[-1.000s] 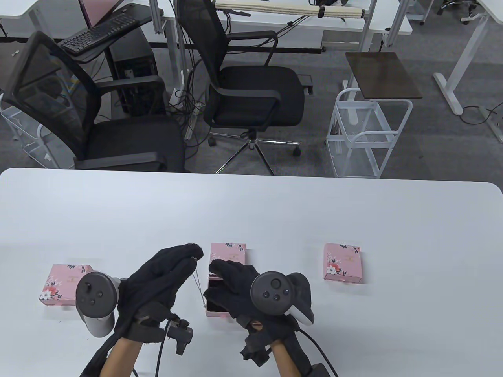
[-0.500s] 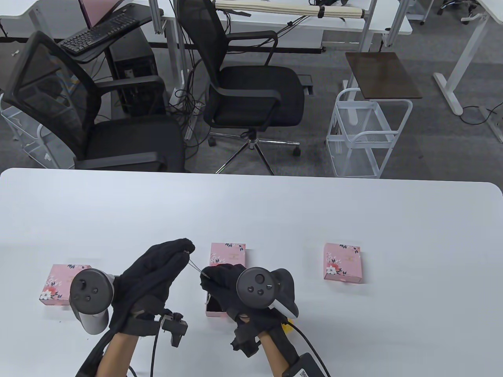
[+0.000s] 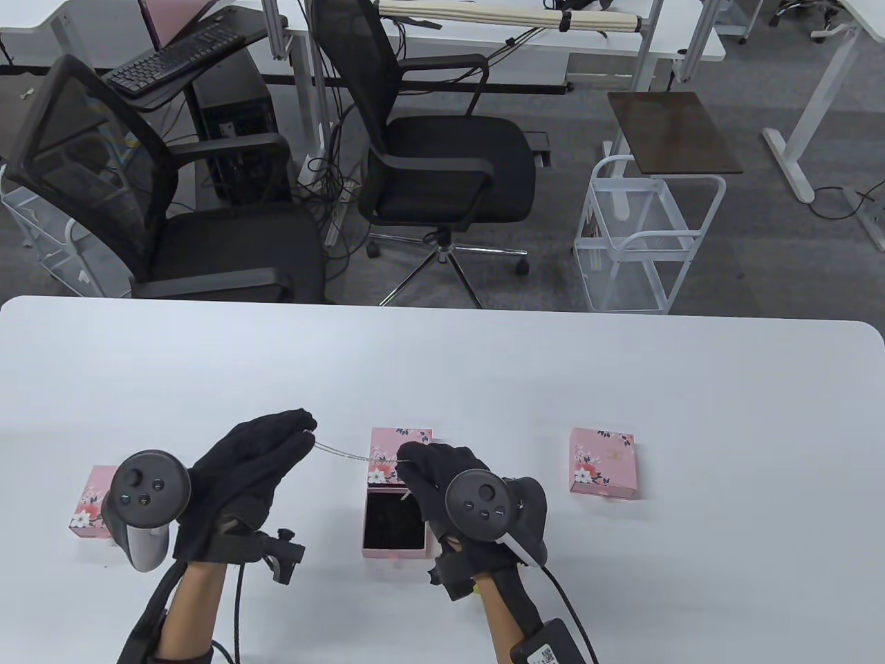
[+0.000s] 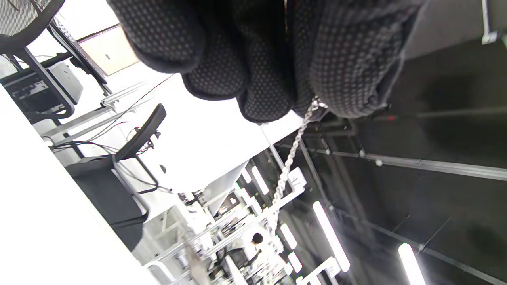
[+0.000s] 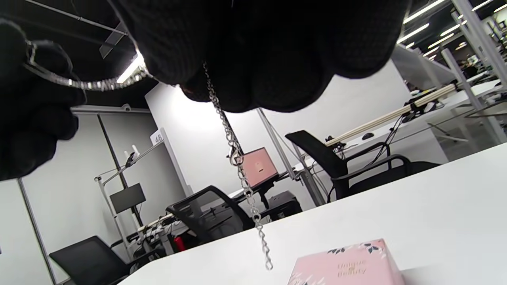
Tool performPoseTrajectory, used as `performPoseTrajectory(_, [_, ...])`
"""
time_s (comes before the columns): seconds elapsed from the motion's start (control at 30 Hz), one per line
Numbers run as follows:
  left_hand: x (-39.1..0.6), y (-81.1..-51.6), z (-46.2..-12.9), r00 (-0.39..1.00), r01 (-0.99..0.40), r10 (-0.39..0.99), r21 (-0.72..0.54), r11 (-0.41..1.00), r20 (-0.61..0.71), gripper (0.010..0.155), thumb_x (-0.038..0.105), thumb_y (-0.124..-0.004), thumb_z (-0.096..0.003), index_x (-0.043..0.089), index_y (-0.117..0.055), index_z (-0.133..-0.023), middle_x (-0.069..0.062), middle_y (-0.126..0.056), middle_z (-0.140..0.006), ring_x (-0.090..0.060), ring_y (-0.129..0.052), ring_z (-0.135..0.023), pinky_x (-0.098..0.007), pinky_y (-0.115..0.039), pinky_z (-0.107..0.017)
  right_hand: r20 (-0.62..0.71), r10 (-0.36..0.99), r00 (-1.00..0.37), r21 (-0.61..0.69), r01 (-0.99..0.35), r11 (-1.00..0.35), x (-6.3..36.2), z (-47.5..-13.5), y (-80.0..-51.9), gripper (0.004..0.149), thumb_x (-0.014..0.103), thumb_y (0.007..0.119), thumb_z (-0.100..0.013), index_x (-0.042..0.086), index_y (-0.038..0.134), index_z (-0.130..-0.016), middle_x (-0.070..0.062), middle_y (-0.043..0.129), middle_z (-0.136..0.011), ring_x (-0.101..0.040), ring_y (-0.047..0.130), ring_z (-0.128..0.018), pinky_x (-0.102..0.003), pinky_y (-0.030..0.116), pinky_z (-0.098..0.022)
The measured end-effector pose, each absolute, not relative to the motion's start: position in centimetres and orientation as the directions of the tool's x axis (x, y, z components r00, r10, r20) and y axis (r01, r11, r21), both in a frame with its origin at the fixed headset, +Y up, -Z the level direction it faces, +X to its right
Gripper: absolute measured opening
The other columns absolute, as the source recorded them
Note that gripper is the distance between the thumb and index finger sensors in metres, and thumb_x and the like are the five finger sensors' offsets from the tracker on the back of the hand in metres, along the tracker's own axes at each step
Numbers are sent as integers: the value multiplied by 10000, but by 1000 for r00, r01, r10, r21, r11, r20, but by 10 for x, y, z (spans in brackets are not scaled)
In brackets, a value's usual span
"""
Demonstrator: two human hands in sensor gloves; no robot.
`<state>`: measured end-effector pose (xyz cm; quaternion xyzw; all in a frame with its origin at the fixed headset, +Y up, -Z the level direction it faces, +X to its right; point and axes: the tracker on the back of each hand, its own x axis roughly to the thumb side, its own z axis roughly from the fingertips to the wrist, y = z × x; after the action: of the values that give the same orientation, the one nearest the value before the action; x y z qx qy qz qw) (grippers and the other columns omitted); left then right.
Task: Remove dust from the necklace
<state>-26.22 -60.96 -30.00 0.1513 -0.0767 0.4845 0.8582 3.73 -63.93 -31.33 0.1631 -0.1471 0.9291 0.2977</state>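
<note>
Above the open box [image 3: 394, 520], both hands have drawn apart, pinching the necklace [image 3: 349, 455] now stretched taut.

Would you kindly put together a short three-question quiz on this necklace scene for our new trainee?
1. True or false: the necklace lies coiled inside the open box.
2. How many closed pink boxes sit on the table? A) one B) two C) three
3. Fill in: the chain is stretched between the left hand and the ____ hand.

Key:
1. False; both hands hold it above the table.
2. B; the left box and the right box.
3. right
</note>
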Motion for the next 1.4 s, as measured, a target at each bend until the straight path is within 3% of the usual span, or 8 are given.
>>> performPoseTrajectory(0.13, [-248,-621,-309,616,-785,747,111,609,250,365,459,-950,-490,322,-958,-828,6,-1017,-849,-240,-922,-768,-424,-824,-555,367,511,-778,-208,-604,-770,39,-314,-643,355,320,796,-610,154,821,-922,-153,915,-809,-362,926,-618,-483,786,-512])
performPoseTrajectory(0.37, [-216,-646,-318,754,-647,615,94,757,231,360,433,-912,-518,297,-950,-849,-10,-1029,-829,-233,-941,-735,-416,-836,-531,346,499,-794,-176,-578,-797,34,-318,-652,356,318,791,-615,150,817,-927,-157,909,-820,-367,922,-627,-486,783,-517])
performPoseTrajectory(0.7, [-194,-683,-328,828,-536,522,18,844,203,373,414,-878,-546,278,-925,-890,-30,-1005,-865,-249,-920,-761,-423,-822,-546,304,437,-846,-41,-470,-882,14,-326,-683,360,310,779,-626,142,805,-943,-168,894,-848,-383,913,-654,-495,776,-534])
performPoseTrajectory(1.1, [-170,-725,-332,921,-312,313,-39,949,231,378,417,-879,-541,293,-911,-896,-20,-967,-912,-263,-864,-827,-433,-793,-587,245,289,-925,136,-262,-955,1,-335,-719,365,299,763,-639,131,791,-961,-186,874,-873,-404,894,-678,-513,757,-551])
performPoseTrajectory(1.4, [-157,-738,-329,954,-148,144,-5,989,262,388,428,-883,-531,305,-908,-899,-25,-879,-1003,-292,-765,-911,-461,-732,-650,257,164,-952,185,-118,-976,-7,-335,-733,374,299,759,-642,132,779,-976,-184,859,-875,-404,874,-683,-513,747,-559])
